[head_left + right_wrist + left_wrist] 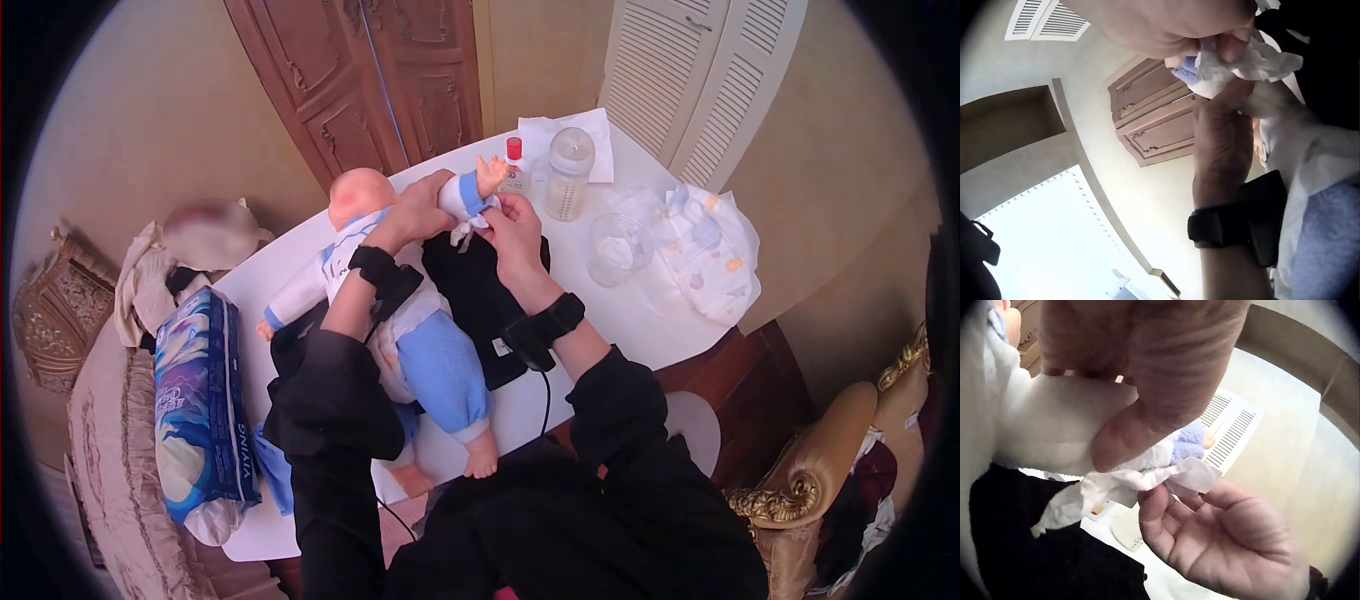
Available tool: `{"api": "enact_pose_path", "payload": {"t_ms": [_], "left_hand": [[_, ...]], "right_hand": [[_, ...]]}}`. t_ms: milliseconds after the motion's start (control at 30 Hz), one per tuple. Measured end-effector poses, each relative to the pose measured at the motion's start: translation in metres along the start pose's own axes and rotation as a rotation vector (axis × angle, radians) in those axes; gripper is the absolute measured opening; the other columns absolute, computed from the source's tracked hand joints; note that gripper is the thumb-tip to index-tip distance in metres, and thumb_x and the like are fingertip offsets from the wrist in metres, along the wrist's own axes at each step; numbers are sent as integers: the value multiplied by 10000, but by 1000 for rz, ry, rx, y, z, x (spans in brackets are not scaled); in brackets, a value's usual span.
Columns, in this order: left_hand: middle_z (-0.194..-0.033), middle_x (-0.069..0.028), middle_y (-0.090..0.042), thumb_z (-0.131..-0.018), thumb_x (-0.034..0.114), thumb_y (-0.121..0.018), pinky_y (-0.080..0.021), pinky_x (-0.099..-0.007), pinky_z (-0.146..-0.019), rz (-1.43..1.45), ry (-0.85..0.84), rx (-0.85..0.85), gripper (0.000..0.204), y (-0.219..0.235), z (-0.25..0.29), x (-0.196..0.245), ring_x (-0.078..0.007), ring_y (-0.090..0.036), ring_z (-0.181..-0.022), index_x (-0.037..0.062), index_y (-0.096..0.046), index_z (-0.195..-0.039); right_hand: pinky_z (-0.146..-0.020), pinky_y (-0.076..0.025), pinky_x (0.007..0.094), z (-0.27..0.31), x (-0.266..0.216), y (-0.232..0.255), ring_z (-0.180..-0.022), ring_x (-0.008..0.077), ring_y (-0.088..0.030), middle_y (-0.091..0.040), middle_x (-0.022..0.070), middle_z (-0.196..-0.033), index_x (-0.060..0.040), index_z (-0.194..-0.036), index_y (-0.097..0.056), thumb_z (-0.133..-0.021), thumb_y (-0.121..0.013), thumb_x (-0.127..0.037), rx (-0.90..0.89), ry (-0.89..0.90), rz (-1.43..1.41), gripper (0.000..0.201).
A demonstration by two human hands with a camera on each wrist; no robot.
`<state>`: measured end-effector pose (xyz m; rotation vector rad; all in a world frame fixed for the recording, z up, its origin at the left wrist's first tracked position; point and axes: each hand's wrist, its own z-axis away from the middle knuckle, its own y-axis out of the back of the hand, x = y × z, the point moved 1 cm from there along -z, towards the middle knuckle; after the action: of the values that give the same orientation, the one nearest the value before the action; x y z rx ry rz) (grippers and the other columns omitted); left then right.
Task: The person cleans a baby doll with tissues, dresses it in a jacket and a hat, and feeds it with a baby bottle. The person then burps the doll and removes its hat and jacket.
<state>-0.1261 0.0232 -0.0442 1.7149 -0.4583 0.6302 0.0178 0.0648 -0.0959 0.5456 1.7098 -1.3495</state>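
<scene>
A baby doll (pixel 440 365) in a white and blue outfit lies on its back on the white table (pixel 620 330). My left hand (pixel 415 212) grips the doll's sleeved arm and holds it raised, thumb across the sleeve (pixel 1066 419) in the left wrist view. The doll's small hand (pixel 490 175) sticks out beyond the blue cuff. Between thumb and fingers, my right hand (pixel 518 240) pinches a crumpled white wipe (pixel 1110 487) against the underside of that sleeve near the cuff. Part of the wipe dangles over a black cloth (pixel 480 290).
A baby bottle (pixel 570 175), a red-capped bottle (pixel 514 165), a clear plastic cup (pixel 618 250) and a patterned diaper (pixel 708 255) stand or lie at the right. A blue diaper pack (pixel 200 410) lies along the left edge. An ornate armchair (pixel 810 460) is at lower right.
</scene>
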Motion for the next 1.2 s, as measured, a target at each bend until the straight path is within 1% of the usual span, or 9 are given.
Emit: {"api": "enact_pose_path", "payload": {"t_ms": [167, 233, 433, 567, 700, 833, 900, 1033, 1200], "left_hand": [[-958, -128, -632, -613, 117, -721, -511, -317, -660, -49, -77, -73, 563, -3, -2, 0, -236, -633, -811, 76, -546, -1147], [-1015, -183, -634, -571, 136, -746, -468, -379, -853, -79, -39, -147, 563, -4, -1, 5, -338, -603, -972, 50, -574, -1100], [-1057, -162, -633, -575, 146, -757, -455, -379, -888, -329, -110, -290, 603, -25, -13, -5, -326, -589, -1010, 93, -579, -1148], [-1079, -147, -628, -601, 178, -746, -461, -388, -879, -542, -37, -422, 600, -30, -10, 2, -326, -581, -1034, 113, -573, -1171], [-1081, -150, -625, -699, 194, -698, -449, -375, -897, -368, -59, -376, 545, 9, 6, 18, -319, -583, -1016, 101, -550, -1215], [-943, -166, -623, -842, 215, -603, -470, -359, -817, -289, -299, 149, 310, 73, 90, 47, -320, -598, -905, 31, -589, -1090], [-836, -155, -614, -860, 241, -596, -468, -379, -740, -341, -93, 338, 234, 78, 158, 61, -325, -602, -792, 20, -593, -937], [-771, -152, -616, -822, 441, -633, -462, -411, -622, -537, 469, 233, 429, 37, 268, 76, -345, -603, -698, 31, -535, -903], [-753, -227, -610, -738, 652, -600, -492, -422, -622, -417, 634, 155, 721, -17, 307, 48, -388, -626, -728, -35, -491, -928]], "right_hand": [[-644, -481, 246, 12, 3, 14, -759, 109, -569, -583, 65, -881, 8, -988, -546, -799, -596, -8, -7, 107, 128, 197], [-654, -467, 237, 24, -2, 20, -752, 100, -565, -585, 56, -868, 6, -975, -552, -797, -592, -6, -55, 127, 215, 184], [-666, -433, 221, 56, -27, 41, -752, 77, -526, -588, 33, -865, -14, -962, -563, -830, -558, -33, -158, 239, 338, 133], [-717, -540, 269, 73, -47, 34, -846, 107, -582, -570, 51, -946, -7, -986, -512, -879, -524, -51, -176, -66, 181, 117], [-746, -577, 310, 75, -47, 32, -866, 127, -599, -560, 60, -973, -5, -991, -495, -888, -516, -43, -235, -139, 198, 112], [-705, -502, 226, 83, -46, 25, -823, 90, -576, -568, 44, -960, -22, -1007, -513, -902, -495, -19, -382, -35, 255, 106], [-712, -479, 206, 88, -45, 19, -828, 81, -566, -564, 38, -957, -19, -1005, -519, -899, -505, -15, -432, -4, 299, 107], [-679, -421, 182, 107, -51, -7, -767, 50, -528, -551, 8, -884, -11, -989, -534, -878, -529, 1, -500, 154, 289, 112], [-676, -469, 269, 141, -43, -53, -816, 198, -588, -560, 113, -919, -18, -967, -553, -764, -549, 57, -828, 692, 610, 217]]}}
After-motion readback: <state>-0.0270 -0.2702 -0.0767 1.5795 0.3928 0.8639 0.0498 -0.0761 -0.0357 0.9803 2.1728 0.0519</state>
